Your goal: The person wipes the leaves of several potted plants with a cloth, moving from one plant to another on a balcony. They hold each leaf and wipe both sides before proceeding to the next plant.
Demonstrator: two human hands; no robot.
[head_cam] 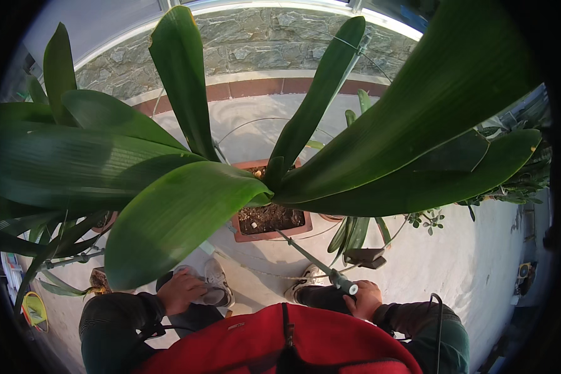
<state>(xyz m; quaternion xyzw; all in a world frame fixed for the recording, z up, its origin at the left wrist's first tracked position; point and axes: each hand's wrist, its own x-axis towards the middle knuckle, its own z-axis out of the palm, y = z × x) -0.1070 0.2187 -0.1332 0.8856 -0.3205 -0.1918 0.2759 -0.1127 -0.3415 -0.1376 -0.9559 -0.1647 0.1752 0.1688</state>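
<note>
My left hand (pixel 182 291) rests near my left knee, its fingers bent, with no object seen in it. My right hand (pixel 365 299) lies on my right thigh beside the capped end of a green metal plant stake (pixel 311 257); whether it touches the stake I cannot tell. Before me stands a large potted plant with broad, strap-shaped green leaves (pixel 182 210). Its rectangular terracotta-coloured pot (pixel 273 231) holds brown soil (pixel 266 217). A thin wire hoop (pixel 257 271) runs around the plant and meets the stake.
A dark small box-like object (pixel 365 258) sits by the hoop at the right. Smaller potted plants (pixel 350 236) stand around. Leaves spread widely left and right. Behind is a low stone-patterned wall (pixel 271 46). A yellow round object (pixel 35 311) lies at lower left.
</note>
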